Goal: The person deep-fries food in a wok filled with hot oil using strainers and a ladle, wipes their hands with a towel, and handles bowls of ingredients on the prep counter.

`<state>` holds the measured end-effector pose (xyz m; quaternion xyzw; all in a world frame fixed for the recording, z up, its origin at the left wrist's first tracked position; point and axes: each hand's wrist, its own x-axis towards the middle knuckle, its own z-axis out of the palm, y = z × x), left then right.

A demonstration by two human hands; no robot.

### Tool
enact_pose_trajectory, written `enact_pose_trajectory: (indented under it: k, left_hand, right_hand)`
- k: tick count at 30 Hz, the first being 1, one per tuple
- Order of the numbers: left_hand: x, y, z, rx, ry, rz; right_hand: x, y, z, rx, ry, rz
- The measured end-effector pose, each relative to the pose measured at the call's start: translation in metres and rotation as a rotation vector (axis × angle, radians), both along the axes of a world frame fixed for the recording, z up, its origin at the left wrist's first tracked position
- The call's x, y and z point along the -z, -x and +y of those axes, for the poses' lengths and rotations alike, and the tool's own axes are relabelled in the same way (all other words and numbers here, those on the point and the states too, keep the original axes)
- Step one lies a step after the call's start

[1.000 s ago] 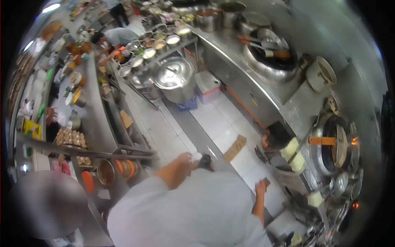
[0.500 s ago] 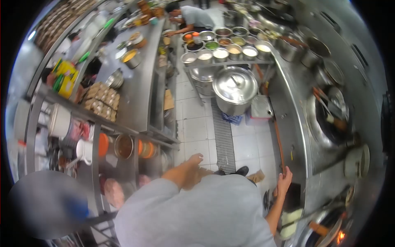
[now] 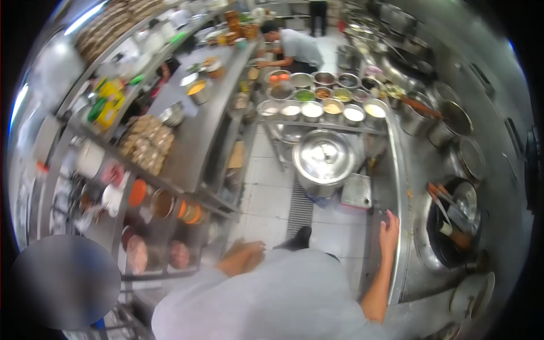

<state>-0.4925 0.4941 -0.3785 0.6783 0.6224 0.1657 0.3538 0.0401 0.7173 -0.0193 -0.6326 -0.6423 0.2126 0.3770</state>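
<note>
My left hand (image 3: 252, 249) hangs low in front of my body, over the tiled floor and beside the steel shelf unit on the left. Motion smears its fingers, and I cannot make out anything in them. My right hand (image 3: 389, 228) is beside the edge of the steel stove counter (image 3: 398, 249), fingers partly bent and apart, with nothing visible in it. I cannot tell whether it touches the edge. In front of me stands a large lidded steel pot (image 3: 323, 157). Behind it, a rack holds several round tubs of ingredients, among them a tub of white food (image 3: 312, 110).
A wok (image 3: 425, 243) with ladles in it sits on the right. On the left are a steel worktable (image 3: 195, 153) and egg trays (image 3: 146, 144). A floor drain grate (image 3: 300, 209) runs along the aisle. A co-worker (image 3: 297, 48) bends over the far worktable.
The large pot and tub rack appear lower in view, and the flame at bottom right has left it. My right hand is higher; my left hand is lower and further left.
</note>
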Motion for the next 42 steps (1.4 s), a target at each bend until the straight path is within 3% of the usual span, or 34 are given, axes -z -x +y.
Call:
enact_pose_trajectory:
  k: [1,3,4,5,6,7,8,9,10,12,13,15,18,20,21,24,27,31,33,35,37,38,40,42]
  left_hand:
    - [-0.035,-0.018,0.011,-0.005,0.052,0.09]
    - [-0.021,-0.026,0.059,-0.306,0.624,-0.338]
    - [-0.03,-0.036,0.076,-0.192,0.586,-0.291]
    - [-0.055,-0.042,0.091,-0.073,0.54,-0.251]
    - [-0.09,-0.056,0.115,-0.214,0.629,-0.304]
    - [-0.089,-0.06,0.141,-0.301,0.703,-0.42]
    - [-0.085,-0.064,0.165,-0.396,0.773,-0.53]
    - [-0.045,-0.049,0.179,-0.443,0.831,-0.717]
    - [-0.066,-0.056,0.207,-0.392,0.847,-0.704]
    - [-0.125,-0.073,0.247,-0.264,0.732,-0.378]
    - [-0.113,-0.066,0.265,-0.242,0.736,-0.375]
    - [-0.092,-0.046,0.306,-0.44,0.813,-0.643]
    - [-0.126,-0.056,0.351,-0.468,0.696,-0.626]
    - [-0.129,-0.06,0.37,-0.49,0.684,-0.584]
    - [-0.128,-0.064,0.372,-0.522,0.672,-0.544]
    - [-0.142,-0.084,0.359,-0.628,0.642,-0.455]
    - [-0.173,-0.108,0.333,-0.491,0.61,-0.362]
    - [-0.205,-0.152,0.314,-0.515,0.737,-0.269]
    - [-0.221,-0.165,0.315,-0.537,0.769,-0.234]
    - [-0.235,-0.171,0.319,-0.542,0.775,-0.203]
    - [-0.245,-0.174,0.325,-0.552,0.769,-0.191]
    - [-0.248,-0.174,0.329,-0.557,0.758,-0.191]
    - [-0.249,-0.174,0.339,-0.556,0.746,-0.202]
    - [-0.245,-0.171,0.353,-0.541,0.734,-0.215]
  right_hand:
    - [0.009,-0.013,0.018,-0.03,-0.083,-0.034]
    - [-0.009,-0.023,0.039,0.041,-0.053,-0.055]
    - [-0.006,-0.034,0.052,0.062,-0.16,-0.199]
    - [-0.023,-0.04,0.059,0.078,-0.076,-0.124]
    - [-0.034,-0.049,0.067,0.116,-0.105,-0.217]
    - [-0.043,-0.061,0.076,0.136,-0.126,-0.309]
    - [-0.053,-0.077,0.088,0.18,-0.124,-0.355]
    - [-0.061,-0.092,0.098,0.202,-0.125,-0.394]
    - [-0.076,-0.106,0.107,0.252,-0.119,-0.406]
    - [-0.107,-0.14,0.128,0.308,-0.137,-0.499]
    - [-0.116,-0.157,0.139,0.355,-0.214,-0.436]
    - [-0.127,-0.197,0.161,0.456,-0.222,-0.513]
    - [-0.105,-0.263,0.203,0.575,-0.132,-0.543]
    - [-0.059,-0.314,0.235,0.533,-0.052,-0.651]
    - [-0.045,-0.335,0.249,0.479,0.029,-0.757]
    - [-0.02,-0.381,0.3,0.411,0.235,-0.744]
    - [0.006,-0.447,0.364,0.405,0.311,-0.704]
    - [0.006,-0.519,0.434,0.683,0.297,-0.763]
    - [0.017,-0.543,0.463,0.676,0.376,-0.822]
    - [0.027,-0.559,0.485,0.658,0.454,-0.888]
    - [0.028,-0.561,0.512,0.28,0.556,-0.722]
    - [0.024,-0.552,0.515,0.261,0.542,-0.717]
    - [0.012,-0.538,0.504,0.551,0.339,-1.012]
    - [-0.003,-0.531,0.505,0.474,0.425,-0.931]
